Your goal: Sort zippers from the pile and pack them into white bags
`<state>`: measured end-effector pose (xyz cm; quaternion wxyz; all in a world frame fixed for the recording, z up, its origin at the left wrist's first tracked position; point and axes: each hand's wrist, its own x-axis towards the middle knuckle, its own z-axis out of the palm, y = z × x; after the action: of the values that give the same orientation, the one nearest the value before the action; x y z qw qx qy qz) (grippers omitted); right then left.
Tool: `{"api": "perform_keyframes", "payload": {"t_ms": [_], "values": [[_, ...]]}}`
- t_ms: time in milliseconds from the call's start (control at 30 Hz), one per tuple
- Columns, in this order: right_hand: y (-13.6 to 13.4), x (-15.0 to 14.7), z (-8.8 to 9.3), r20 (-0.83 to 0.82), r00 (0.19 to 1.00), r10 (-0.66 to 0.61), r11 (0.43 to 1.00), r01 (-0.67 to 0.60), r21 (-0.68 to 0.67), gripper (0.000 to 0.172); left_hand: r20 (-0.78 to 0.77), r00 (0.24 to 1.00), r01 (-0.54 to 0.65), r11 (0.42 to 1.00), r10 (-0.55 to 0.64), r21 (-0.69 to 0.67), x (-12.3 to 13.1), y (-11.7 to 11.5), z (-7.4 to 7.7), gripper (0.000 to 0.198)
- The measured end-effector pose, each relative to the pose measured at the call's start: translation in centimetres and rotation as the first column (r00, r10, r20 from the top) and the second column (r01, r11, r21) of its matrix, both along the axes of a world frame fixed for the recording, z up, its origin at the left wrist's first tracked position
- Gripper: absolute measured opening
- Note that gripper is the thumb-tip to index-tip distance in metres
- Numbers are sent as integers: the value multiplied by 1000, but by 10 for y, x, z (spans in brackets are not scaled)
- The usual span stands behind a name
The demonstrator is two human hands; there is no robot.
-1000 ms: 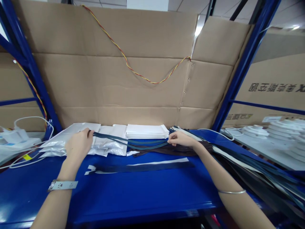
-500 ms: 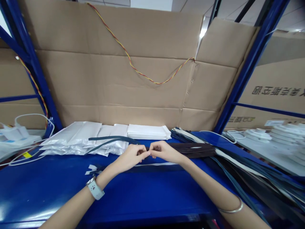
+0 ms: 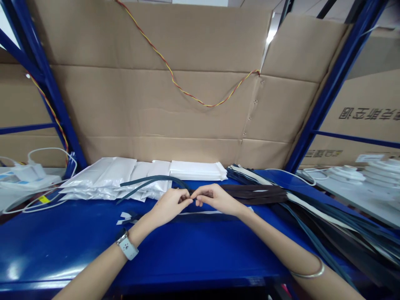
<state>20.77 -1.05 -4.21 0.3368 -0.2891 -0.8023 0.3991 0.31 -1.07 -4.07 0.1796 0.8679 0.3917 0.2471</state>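
Note:
A dark blue zipper (image 3: 150, 180) runs out leftward from my left hand (image 3: 170, 205), its two tape ends parted and hanging over white packets. My left hand is closed in a pinch on it. Fingertips of my right hand (image 3: 217, 200) meet those of the left at the same spot, also pinched; the bit between them is hidden. Beneath both hands lies another dark zipper (image 3: 206, 216) with a pale strip, its white-tipped end (image 3: 125, 217) showing left of the left wrist. A brown bundle of zippers (image 3: 259, 193) lies just right of and behind my right hand.
White plastic packets (image 3: 100, 177) and a white stack (image 3: 198, 170) line the cardboard back wall (image 3: 171, 104). More dark and cream zippers (image 3: 331, 221) spread down the right of the blue table (image 3: 193, 254). White cables (image 3: 34, 204) lie at left; white round parts (image 3: 381, 173) stand at right.
My right fingertips have shifted slightly left, with the index finger now stretched over the left fingertips. The view has tilted and moved a little; the zipper stays in the left hand.

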Motion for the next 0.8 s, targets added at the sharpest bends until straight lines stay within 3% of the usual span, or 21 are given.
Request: {"api": "perform_keyframes", "payload": {"t_ms": [133, 233, 367, 433, 533, 667, 733, 800], "values": [[-4, -2, 1, -8, 1000, -1, 1000, 1, 1, 23, -6, 999, -43, 999, 43, 22, 1, 0, -2, 23], [-7, -3, 2, 3, 1000, 4, 1000, -4, 15, 23, 25, 1000, -17, 998, 18, -54, 1, -1, -2, 27], [-8, -3, 2, 21, 1000, 3, 1000, -3, 24, 24, 91, 996, 31, 988, -17, -152, 1, -1, -3, 19], [-8, -3, 2, 23, 1000, -2, 1000, 1, 31, 26, 72, 997, 37, 990, -27, -138, 1, -2, -3, 17], [-8, -3, 3, 36, 999, -23, 999, 21, 49, 33, -108, 994, 5, 996, 4, 89, 4, -4, -3, 17], [-4, 2, 13, -46, 997, -66, 997, 67, 31, 39, -384, 910, 16, 910, 159, 414, -2, -2, 4, 18], [0, 15, 25, -165, 972, -168, 984, 176, 32, 36, -447, 859, -4, 876, 249, 481, -16, 3, 11, 17], [5, 39, 39, -293, 896, -333, 930, 363, 53, 32, -468, 809, -68, 847, 356, 528, -41, 11, 20, 16]]}}
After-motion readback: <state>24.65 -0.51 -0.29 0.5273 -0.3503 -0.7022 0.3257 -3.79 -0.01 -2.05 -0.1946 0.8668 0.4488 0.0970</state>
